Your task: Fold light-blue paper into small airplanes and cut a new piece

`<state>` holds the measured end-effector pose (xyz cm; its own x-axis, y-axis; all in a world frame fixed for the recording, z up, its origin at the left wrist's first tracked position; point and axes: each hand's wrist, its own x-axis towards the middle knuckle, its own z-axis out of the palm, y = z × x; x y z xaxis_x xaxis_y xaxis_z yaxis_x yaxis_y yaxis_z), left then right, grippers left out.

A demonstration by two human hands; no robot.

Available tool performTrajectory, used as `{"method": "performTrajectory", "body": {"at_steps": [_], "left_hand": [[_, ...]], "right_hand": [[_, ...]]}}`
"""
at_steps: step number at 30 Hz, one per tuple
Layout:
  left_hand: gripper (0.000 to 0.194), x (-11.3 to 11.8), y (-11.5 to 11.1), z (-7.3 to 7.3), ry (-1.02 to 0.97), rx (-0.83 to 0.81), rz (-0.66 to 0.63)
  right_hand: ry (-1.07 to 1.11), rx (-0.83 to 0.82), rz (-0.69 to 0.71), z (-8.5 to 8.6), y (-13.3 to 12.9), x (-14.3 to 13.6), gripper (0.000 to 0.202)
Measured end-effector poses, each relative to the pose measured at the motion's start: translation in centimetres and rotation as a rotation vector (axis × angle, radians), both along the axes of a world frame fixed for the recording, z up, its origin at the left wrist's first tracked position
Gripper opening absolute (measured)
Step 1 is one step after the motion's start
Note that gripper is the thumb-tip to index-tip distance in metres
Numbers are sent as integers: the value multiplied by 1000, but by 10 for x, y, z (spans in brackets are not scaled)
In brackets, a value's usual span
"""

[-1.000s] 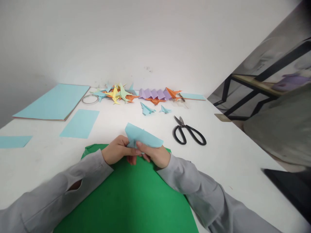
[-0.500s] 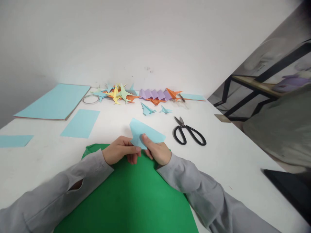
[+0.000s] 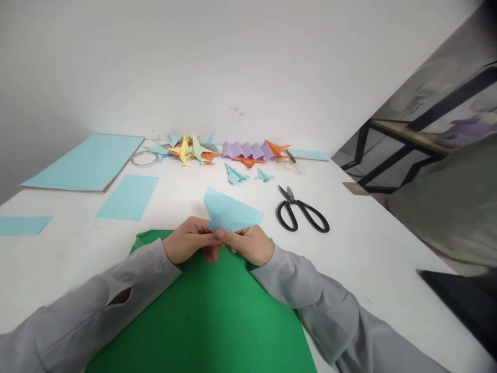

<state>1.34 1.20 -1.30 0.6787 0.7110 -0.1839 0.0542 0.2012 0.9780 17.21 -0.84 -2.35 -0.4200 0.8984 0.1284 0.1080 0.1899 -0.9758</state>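
Observation:
A folded piece of light blue paper (image 3: 231,210) is held up between both hands, above the far end of a green board or sheet (image 3: 209,311). My left hand (image 3: 190,239) pinches its lower left corner between thumb and fingers. On the right, my right hand (image 3: 248,243) grips the lower edge, its thumb close to the left thumb. The fingers behind the paper are partly hidden. Beyond the held paper lie two small blue paper planes (image 3: 235,175). Black-handled scissors (image 3: 295,204) rest to the right with their blades slightly apart.
A stack of blue paper sheets (image 3: 85,161) and cut blue rectangles (image 3: 128,198) lie at left. Along the wall are a tape roll (image 3: 144,158), colourful folded paper figures (image 3: 190,150) and a pleated purple paper (image 3: 247,151). A dark flat object (image 3: 462,305) sits at the right edge.
My right thumb has slid down and left from the middle of the paper to its lower edge, beside my left thumb. The paper has shifted slightly left; my left hand stays nearly still.

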Motion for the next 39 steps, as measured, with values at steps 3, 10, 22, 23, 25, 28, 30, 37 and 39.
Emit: {"method": "performTrajectory", "body": {"at_steps": [3, 10, 22, 23, 25, 28, 30, 37, 39], "left_hand": [[27, 1, 0, 1, 3, -6, 13], [28, -1, 2, -4, -8, -11, 13], [29, 1, 0, -2, -15, 66, 78], [30, 1, 0, -3, -25, 57, 115], [31, 0, 0, -5, -42, 33, 210], [31, 0, 0, -8, -21, 52, 282], [33, 0, 0, -8, 25, 96, 278], [37, 0, 0, -5, 92, 169, 238], [37, 0, -1, -6, 115, 193, 241]], "right_hand": [[3, 23, 43, -3, 2, 1, 41], [76, 17, -23, -8, 2, 0, 48], [79, -52, -70, -2, 0, -2, 57], [72, -46, -59, -2, 0, -2, 56], [49, -41, -50, -2, -1, -1, 55], [16, -55, -41, -2, -2, 0, 48], [15, -63, -3, -3, -2, 0, 38], [41, -92, -3, -4, -4, -6, 34], [41, -104, 3, -3, -4, -6, 35]]}}
